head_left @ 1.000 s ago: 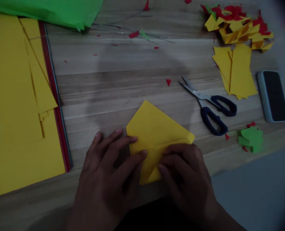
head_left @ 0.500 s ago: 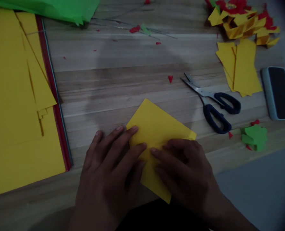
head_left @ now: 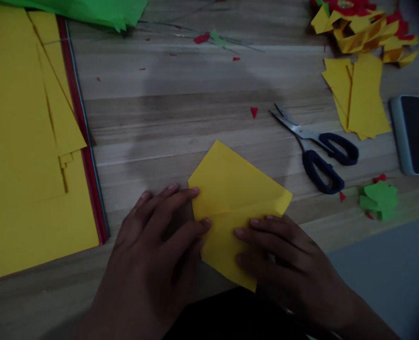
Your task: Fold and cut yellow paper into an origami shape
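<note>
A creased piece of yellow paper (head_left: pixel 230 193) lies at the table's near edge, one corner pointing away from me. My left hand (head_left: pixel 153 250) rests at its left side, fingers apart, with two fingertips touching the paper's edge. On the right, my right hand (head_left: pixel 283 259) lies over the lower right part with its fingers stretched out on the sheet. The paper's right lower edge is hidden under that hand. Scissors (head_left: pixel 312 141) with dark blue handles lie slightly spread beyond my right hand.
Large yellow sheets (head_left: pixel 21 189) are stacked at left, below green paper (head_left: pixel 75 12). Yellow cut pieces (head_left: pixel 367 99), a phone (head_left: pixel 418 134), a green paper cutout (head_left: pixel 378 199) and red-and-yellow paper flowers (head_left: pixel 365 28) lie at right. Red scraps (head_left: pixel 254 112) and thin wires dot the wooden table (head_left: pixel 181 118).
My right hand has slid right and outward, with its fingers straighter, uncovering the paper's middle. My left fingertips have drawn back slightly toward the paper's left edge.
</note>
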The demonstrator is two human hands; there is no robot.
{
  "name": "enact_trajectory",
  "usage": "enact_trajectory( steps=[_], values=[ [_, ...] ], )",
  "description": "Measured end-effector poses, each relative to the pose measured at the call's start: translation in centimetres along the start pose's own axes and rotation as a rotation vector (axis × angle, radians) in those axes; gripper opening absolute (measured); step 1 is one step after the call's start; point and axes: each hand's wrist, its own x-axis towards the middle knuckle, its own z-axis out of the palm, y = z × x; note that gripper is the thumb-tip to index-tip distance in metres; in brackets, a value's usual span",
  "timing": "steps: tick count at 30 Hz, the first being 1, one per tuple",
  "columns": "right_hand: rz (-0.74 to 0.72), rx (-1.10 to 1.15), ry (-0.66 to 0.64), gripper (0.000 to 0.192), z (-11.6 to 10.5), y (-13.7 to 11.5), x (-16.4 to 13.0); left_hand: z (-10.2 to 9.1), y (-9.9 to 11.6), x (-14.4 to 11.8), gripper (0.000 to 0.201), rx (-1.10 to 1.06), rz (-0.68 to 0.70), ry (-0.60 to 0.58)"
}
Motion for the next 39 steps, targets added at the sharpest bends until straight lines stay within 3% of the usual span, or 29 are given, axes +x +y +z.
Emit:
enact_trajectory(
  steps=[3,7,10,17,26,30,32,39],
  values=[
    [0.066,0.060,0.053,0.019,0.2,-0.5,0.4,-0.6,0.1,-0.2,0.018,-0.033,-0.032,-0.046],
    [0.353,0.044,0.210,0.003,0.9,-1.7,1.7,-0.8,0.3,-0.4,0.013,-0.034,-0.016,-0.047],
    [0.469,-0.041,0.290,0.012,1.6,-2.1,2.8,-0.6,0.4,-0.5,0.014,-0.027,-0.015,-0.043],
    [0.515,-0.102,0.318,0.012,2.0,-2.1,3.7,-0.1,0.2,-0.5,0.007,-0.069,-0.046,-0.008],
    [0.547,-0.107,0.329,0.014,1.9,-2.3,4.6,0.4,-1.1,-0.8,0.014,0.036,0.128,-0.004],
    [0.545,-0.122,0.335,0.014,2.0,-2.2,4.8,0.5,-0.7,-0.8,0.008,-0.014,0.050,0.010],
    [0.540,-0.123,0.336,0.014,2.0,-2.2,4.8,0.5,-0.6,-0.9,0.012,-0.029,0.034,0.019],
    [0.519,-0.119,0.339,0.012,2.0,-2.1,4.6,0.7,-1.2,-1.1,0.032,0.047,0.189,0.002]
  ],
)
